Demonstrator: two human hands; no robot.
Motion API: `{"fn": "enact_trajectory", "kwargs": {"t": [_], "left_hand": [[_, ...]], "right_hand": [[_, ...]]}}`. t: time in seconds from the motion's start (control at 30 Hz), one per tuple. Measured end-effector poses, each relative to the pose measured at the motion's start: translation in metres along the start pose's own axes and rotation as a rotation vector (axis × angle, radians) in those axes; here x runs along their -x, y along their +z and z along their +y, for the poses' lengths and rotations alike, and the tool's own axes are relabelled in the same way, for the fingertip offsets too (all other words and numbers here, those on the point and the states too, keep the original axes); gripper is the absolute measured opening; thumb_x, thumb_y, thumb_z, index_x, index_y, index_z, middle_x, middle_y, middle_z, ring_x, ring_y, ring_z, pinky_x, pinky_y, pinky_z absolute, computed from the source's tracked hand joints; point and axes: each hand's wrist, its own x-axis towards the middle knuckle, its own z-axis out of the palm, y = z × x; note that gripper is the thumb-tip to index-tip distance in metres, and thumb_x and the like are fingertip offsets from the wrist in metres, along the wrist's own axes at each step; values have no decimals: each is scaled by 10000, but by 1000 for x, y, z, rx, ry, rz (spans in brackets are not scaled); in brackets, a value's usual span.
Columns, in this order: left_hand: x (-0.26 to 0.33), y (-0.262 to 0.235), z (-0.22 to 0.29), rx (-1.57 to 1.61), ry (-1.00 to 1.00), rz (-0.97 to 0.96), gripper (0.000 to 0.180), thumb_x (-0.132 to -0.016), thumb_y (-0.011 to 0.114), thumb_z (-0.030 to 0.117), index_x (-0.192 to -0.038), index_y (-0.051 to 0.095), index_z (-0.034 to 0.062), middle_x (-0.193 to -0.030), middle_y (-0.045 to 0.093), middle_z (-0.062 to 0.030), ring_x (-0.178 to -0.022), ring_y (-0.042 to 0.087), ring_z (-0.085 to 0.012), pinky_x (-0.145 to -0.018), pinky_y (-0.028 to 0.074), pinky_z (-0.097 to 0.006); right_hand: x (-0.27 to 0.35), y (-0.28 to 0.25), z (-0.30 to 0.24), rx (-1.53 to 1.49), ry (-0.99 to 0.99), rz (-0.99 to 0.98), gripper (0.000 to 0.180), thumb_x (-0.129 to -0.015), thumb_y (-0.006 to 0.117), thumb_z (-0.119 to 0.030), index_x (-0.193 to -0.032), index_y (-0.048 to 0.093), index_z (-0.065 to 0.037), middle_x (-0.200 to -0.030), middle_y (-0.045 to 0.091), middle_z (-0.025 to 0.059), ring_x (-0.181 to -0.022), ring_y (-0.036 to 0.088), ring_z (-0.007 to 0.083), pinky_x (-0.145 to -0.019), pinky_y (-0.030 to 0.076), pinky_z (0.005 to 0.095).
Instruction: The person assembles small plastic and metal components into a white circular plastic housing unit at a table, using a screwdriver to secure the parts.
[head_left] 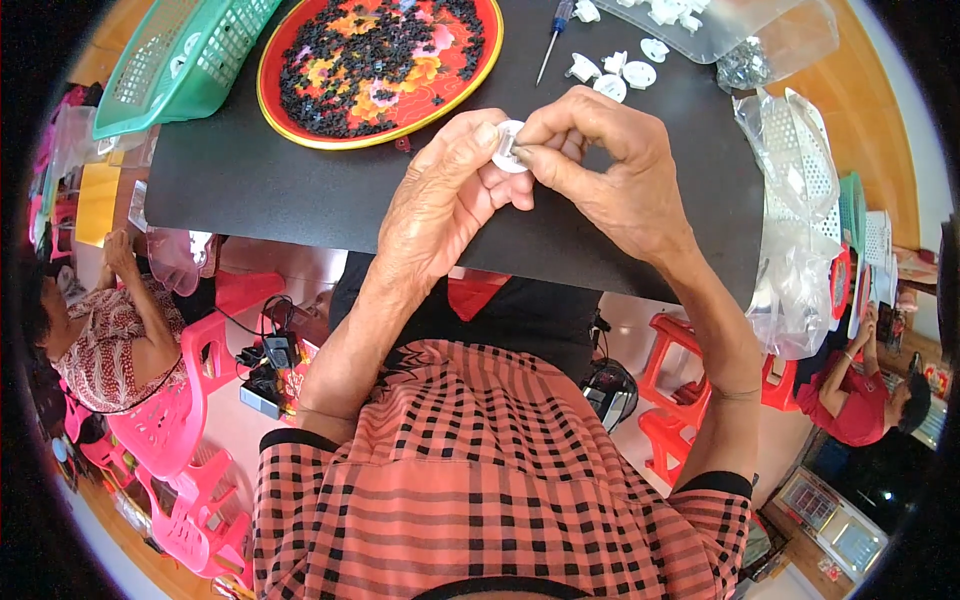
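Between my hands, above the near part of the dark table (330, 205), is a small round white plastic piece (507, 146). My left hand (445, 180) grips it at its left side with thumb and fingers. From the right, my right hand (605, 165) pinches at its face; whether a tiny part sits between those fingertips is hidden. A red tray (440, 112) with a yellow rim and flower print holds many small black parts (330, 75). Several similar white plastic pieces (610, 75) lie beyond my right hand, near a screwdriver (554, 40) with a blue handle.
A green plastic basket (185, 75) stands at the far left. A clear bin (800, 40) with white parts and small metal pieces is at the far right. Clear plastic bags (790, 290) hang by the right edge. Other people sit left and right, near pink chairs (165, 410) and red stools (670, 370).
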Motion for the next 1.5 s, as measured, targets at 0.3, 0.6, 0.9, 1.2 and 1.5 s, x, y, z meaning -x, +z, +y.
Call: {"fn": "enact_trajectory", "kwargs": {"t": [0.3, 0.6, 0.9, 1.2, 1.5], "left_hand": [[1, 7, 0, -35, 47, 54, 276, -927, 526, 198, -1098, 479, -13, -965, 567, -113, -806, 604, -189, -731, 531, -334], [3, 8, -3, -152, 85, 15, 294, -920, 544, 237, -1085, 495, 0, -962, 581, -89, -797, 569, -148, -726, 488, -297], [4, 15, -6, -251, 122, 89, 276, -916, 553, 242, -1062, 516, 11, -924, 591, -76, -762, 568, -136, -697, 475, -288], [2, 7, -2, -173, 18, -30, 310, -923, 537, 254, -1101, 507, 2, -906, 591, -86, -730, 574, -170, -661, 478, -302], [0, 5, -2, -173, 16, -1, 298, -922, 543, 253, -1090, 512, 10, -868, 587, -83, -742, 581, -170, -675, 486, -308]], "right_hand": [[4, 3, -1, 54, -95, 16, 130, -737, 686, -79, -861, 657, -54, -712, 572, 35, -520, 479, 91, -492, 402, 237], [6, 3, 0, 99, -93, 15, 96, -728, 685, -87, -800, 632, -51, -706, 576, 34, -499, 493, 101, -468, 402, 248], [8, 2, -2, 162, -63, 14, 104, -707, 685, -25, -800, 639, -15, -704, 583, 28, -533, 463, 79, -496, 384, 220], [1, -10, 2, -34, 54, -49, 84, -754, 661, -91, -743, 627, -14, -613, 586, 10, -474, 462, 15, -440, 361, 206], [-8, -12, 0, 74, -77, -100, 118, -774, 673, -127, -770, 652, -10, -619, 569, 17, -486, 465, 33, -443, 359, 216]]}}
